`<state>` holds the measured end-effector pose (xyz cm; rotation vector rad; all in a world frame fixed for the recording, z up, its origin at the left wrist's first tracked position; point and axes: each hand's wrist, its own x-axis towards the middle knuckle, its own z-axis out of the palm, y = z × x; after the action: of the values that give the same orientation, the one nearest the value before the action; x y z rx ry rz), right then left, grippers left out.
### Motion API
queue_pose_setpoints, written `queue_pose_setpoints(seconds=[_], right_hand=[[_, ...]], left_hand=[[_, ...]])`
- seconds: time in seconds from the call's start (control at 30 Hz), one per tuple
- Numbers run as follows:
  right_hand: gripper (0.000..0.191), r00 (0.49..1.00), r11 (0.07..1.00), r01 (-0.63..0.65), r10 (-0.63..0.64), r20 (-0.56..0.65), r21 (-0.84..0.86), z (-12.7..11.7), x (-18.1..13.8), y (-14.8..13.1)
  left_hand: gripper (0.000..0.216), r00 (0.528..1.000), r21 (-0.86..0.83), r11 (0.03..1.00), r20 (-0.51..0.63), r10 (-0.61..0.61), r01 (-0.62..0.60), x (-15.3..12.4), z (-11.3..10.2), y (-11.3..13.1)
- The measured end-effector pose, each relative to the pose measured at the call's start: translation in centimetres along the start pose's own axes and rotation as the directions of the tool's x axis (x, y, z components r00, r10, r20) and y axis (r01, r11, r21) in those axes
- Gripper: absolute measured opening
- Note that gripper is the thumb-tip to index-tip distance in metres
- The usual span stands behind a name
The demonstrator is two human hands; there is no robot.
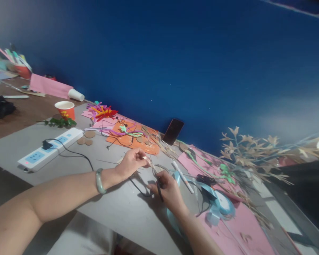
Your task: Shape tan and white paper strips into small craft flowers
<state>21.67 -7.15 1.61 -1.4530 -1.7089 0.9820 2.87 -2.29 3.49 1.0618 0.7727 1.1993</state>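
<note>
Over the middle of the grey table, my left hand point(133, 164) pinches a small pale piece point(145, 158) between thumb and fingers; its kind is too small to make out. A green bangle point(100, 181) circles that wrist. My right hand point(169, 189) is closed around the dark handles of a pair of scissors point(160, 190). Their blades point up toward the left fingertips, close to the pale piece; I cannot tell whether they touch it. Below the hands, a black cable point(138, 191) runs across the tabletop.
At left lie a white power strip point(53, 150) and a paper cup point(66, 109). Pipe cleaners point(103, 111) and orange paper point(127, 140) are behind the hands. A phone point(173, 131) leans on the blue wall. A white marker point(183, 177), blue ribbon roll point(224, 203) and dried stems point(239, 145) are at right.
</note>
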Motion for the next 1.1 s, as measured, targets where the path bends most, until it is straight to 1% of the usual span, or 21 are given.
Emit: queue_pose_setpoints(seconds=[0.23, 0.4, 0.63, 0.83, 0.97, 1.1], right_hand=[[0.041, 1.000, 1.000, 0.002, -0.002, 0.000, 0.021, 0.0, 0.0, -0.2], [0.043, 0.999, 1.000, 0.020, -0.020, -0.036, 0.001, 0.0, 0.0, 0.1], [0.040, 1.000, 0.999, 0.016, -0.017, -0.009, -0.039, -0.1, 0.1, 0.5], [0.039, 1.000, 1.000, 0.006, -0.005, -0.018, 0.016, 0.0, 0.1, 0.1], [0.038, 0.999, 0.996, -0.035, 0.038, -0.035, 0.087, 0.1, 0.0, 0.0], [0.040, 0.994, 0.991, -0.040, 0.052, -0.094, 0.124, 0.1, 0.0, -0.5]], left_hand=[[0.022, 1.000, -0.016, 1.000, 0.015, 0.015, -0.014, 0.0, -0.1, -0.1], [0.023, 1.000, -0.016, 1.000, 0.013, 0.018, -0.018, 0.0, 0.0, 0.0], [0.022, 1.000, -0.010, 1.000, 0.019, 0.016, -0.016, 0.0, -0.1, -0.2], [0.024, 1.000, -0.014, 1.000, 0.003, -0.001, 0.001, -0.1, 0.0, 0.1], [0.027, 1.000, 0.011, 1.000, -0.011, -0.014, 0.014, -0.2, 0.1, 0.4], [0.025, 0.999, 0.031, 0.999, 0.004, -0.045, 0.045, -0.1, 0.0, 0.5]])
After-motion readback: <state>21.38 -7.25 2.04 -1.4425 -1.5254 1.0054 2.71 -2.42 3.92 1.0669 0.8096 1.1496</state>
